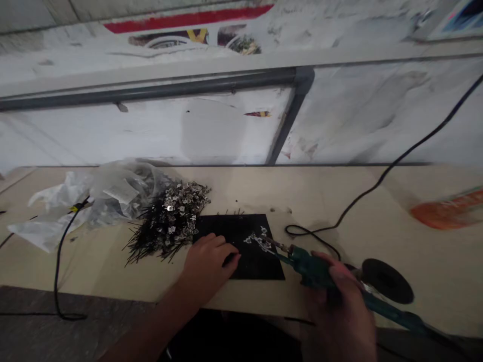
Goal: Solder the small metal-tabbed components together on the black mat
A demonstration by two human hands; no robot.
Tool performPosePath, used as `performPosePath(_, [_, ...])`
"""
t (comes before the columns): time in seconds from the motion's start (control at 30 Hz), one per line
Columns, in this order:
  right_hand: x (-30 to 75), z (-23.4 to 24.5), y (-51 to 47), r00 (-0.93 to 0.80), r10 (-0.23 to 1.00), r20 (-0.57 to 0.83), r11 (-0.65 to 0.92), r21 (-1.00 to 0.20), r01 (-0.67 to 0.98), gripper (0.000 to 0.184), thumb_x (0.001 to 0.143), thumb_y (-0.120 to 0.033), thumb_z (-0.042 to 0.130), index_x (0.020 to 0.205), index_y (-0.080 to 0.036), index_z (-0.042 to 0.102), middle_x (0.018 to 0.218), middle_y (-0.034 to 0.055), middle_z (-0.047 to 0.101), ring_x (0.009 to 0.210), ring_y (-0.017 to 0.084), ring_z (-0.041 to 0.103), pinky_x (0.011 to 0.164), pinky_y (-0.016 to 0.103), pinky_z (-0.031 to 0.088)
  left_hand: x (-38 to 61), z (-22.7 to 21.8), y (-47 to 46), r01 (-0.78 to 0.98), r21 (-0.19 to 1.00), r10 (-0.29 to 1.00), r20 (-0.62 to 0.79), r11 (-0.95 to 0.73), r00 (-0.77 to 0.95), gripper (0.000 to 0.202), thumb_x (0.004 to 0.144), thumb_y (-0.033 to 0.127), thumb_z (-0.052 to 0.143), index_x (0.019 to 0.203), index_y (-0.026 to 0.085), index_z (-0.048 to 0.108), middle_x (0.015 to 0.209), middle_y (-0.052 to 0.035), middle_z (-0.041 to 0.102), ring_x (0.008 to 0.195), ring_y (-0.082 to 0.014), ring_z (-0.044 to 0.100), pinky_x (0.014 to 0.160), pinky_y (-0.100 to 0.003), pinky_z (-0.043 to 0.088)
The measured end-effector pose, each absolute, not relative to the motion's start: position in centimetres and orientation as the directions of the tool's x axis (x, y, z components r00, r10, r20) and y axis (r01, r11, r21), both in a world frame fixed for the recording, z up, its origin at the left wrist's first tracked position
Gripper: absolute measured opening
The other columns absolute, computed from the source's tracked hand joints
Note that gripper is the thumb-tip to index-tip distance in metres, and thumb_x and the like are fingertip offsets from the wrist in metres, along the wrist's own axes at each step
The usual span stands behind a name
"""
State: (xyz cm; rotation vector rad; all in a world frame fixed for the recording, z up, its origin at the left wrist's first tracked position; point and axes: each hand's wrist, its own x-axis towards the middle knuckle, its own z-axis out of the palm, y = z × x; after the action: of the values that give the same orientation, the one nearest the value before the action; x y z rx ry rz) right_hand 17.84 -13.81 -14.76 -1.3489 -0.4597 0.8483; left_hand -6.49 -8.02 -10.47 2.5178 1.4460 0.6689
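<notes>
My right hand (pixel 341 301) is wrapped round the green handle of a soldering iron (pixel 309 269), whose metal tip rests by a patch of silvery solder (pixel 258 241) on a black mat (pixel 260 264). On the mat's left part rests my left hand (pixel 207 264), fingers curled, pinching something thin and dark that I cannot make out. A heap of small metal parts with thin black wires (pixel 169 221) lies just left of that hand.
A crumpled clear plastic bag (pixel 98 198) lies at the left of the beige table (pixel 433 251). A black cable (pixel 377 183) runs off to the upper right. A black round disc (pixel 387 279) sits right of the iron. A blurred orange object (pixel 445 208) is far right.
</notes>
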Motion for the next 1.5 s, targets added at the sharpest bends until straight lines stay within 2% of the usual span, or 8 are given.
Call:
performPosePath(0.27, [16.9, -13.7, -13.8, 0.655, 0.734, -0.179, -0.007, -0.967, -0.257, 0.034, 0.078, -0.049, 0.077, 0.092, -0.019, 0.078, 0.101, 0.0096, 0.073, 0.091, 0.026, 0.068, 0.063, 0.031, 0.051, -8.0, -10.1, -9.1, 0.822, 0.387, 0.908, 0.217, -0.417, 0.358, 0.012, 0.091, 0.028, 0.076, 0.102, 0.026, 0.079, 0.086, -0.0008, 0.072, 0.08, -0.0185, 0.067, 0.074, -0.031, 0.051])
performPosePath(0.43, [15.8, -12.5, -13.7, 0.693, 0.662, -0.287, -0.026, -0.932, -0.361, 0.034, 0.071, -0.048, 0.08, 0.092, -0.021, 0.078, 0.098, 0.0074, 0.071, 0.09, 0.025, 0.066, 0.063, 0.03, 0.049, -8.5, -9.0, -9.5, 0.901, 0.38, 0.977, 0.031, -0.209, 0.213, 0.004, 0.092, 0.024, 0.072, 0.091, 0.026, 0.076, 0.09, -0.0004, 0.072, 0.085, -0.0179, 0.068, 0.076, -0.03, 0.049])
performPosePath(0.63, [16.5, -13.5, -13.9, 0.66, 0.738, -0.139, -0.008, -0.98, -0.198, 0.033, 0.084, -0.05, 0.073, 0.095, -0.019, 0.077, 0.09, 0.0062, 0.07, 0.076, 0.021, 0.065, 0.058, 0.03, 0.047, -8.3, -8.5, -9.1, 0.938, 0.316, 0.982, -0.072, -0.142, 0.173, 0.005, 0.094, 0.024, 0.071, 0.09, 0.025, 0.074, 0.092, -0.0008, 0.074, 0.085, -0.0205, 0.071, 0.072, -0.031, 0.047])
performPosePath(0.9, [16.5, -12.7, -14.3, 0.617, 0.762, -0.198, -0.009, -0.955, -0.295, 0.027, 0.076, -0.043, 0.078, 0.091, -0.02, 0.08, 0.095, 0.0076, 0.074, 0.086, 0.024, 0.07, 0.061, 0.029, 0.051, -8.4, -8.3, -9.6, 0.913, 0.277, 0.952, 0.027, -0.3, 0.305, 0.006, 0.095, 0.017, 0.067, 0.09, 0.02, 0.068, 0.091, -0.0025, 0.071, 0.084, -0.0199, 0.069, 0.073, -0.031, 0.049])
performPosePath(1.0, [15.3, -11.0, -15.2, 0.567, 0.783, -0.258, -0.076, -0.943, -0.324, 0.031, 0.082, -0.042, 0.076, 0.104, -0.022, 0.082, 0.101, 0.0095, 0.077, 0.092, 0.028, 0.072, 0.071, 0.036, 0.056, -9.2, -8.0, -10.5, 0.882, 0.329, 0.94, 0.068, -0.336, 0.333, 0.008, 0.097, 0.015, 0.063, 0.091, 0.019, 0.064, 0.092, -0.002, 0.07, 0.085, -0.0193, 0.068, 0.074, -0.031, 0.05])
performPosePath(1.13, [14.2, -9.3, -16.2, 0.526, 0.828, -0.194, -0.09, -0.972, -0.218, 0.025, 0.082, -0.04, 0.077, 0.097, -0.021, 0.084, 0.095, 0.0116, 0.078, 0.085, 0.03, 0.074, 0.068, 0.038, 0.059, -10.8, -8.9, -11.2, 0.816, 0.48, 0.941, 0.06, -0.321, 0.334, 0.009, 0.095, 0.013, 0.069, 0.098, 0.021, 0.066, 0.088, 0.0019, 0.071, 0.078, -0.0155, 0.07, 0.071, -0.028, 0.052])
performPosePath(1.23, [14.6, -10.0, -16.4, 0.539, 0.822, -0.185, -0.105, -0.979, -0.177, 0.025, 0.078, -0.042, 0.082, 0.09, -0.02, 0.084, 0.096, 0.0129, 0.08, 0.088, 0.032, 0.076, 0.07, 0.038, 0.062, -11.8, -10.0, -11.1, 0.746, 0.535, 0.911, 0.124, -0.395, 0.393, 0.02, 0.095, 0.012, 0.07, 0.111, 0.023, 0.07, 0.096, 0.0011, 0.074, 0.087, -0.0146, 0.072, 0.079, -0.027, 0.054])
performPosePath(1.5, [17.3, -14.1, -17.0, 0.441, 0.897, 0.0, -0.126, -0.959, 0.255, 0.031, 0.08, -0.051, 0.082, 0.091, -0.022, 0.086, 0.09, 0.0092, 0.081, 0.078, 0.027, 0.078, 0.063, 0.03, 0.062, -10.7, -10.7, -10.0, 0.742, 0.448, 0.867, 0.294, -0.498, 0.403, 0.012, 0.095, 0.016, 0.062, 0.088, 0.02, 0.07, 0.085, -0.0021, 0.071, 0.081, -0.0167, 0.065, 0.078, -0.032, 0.053])
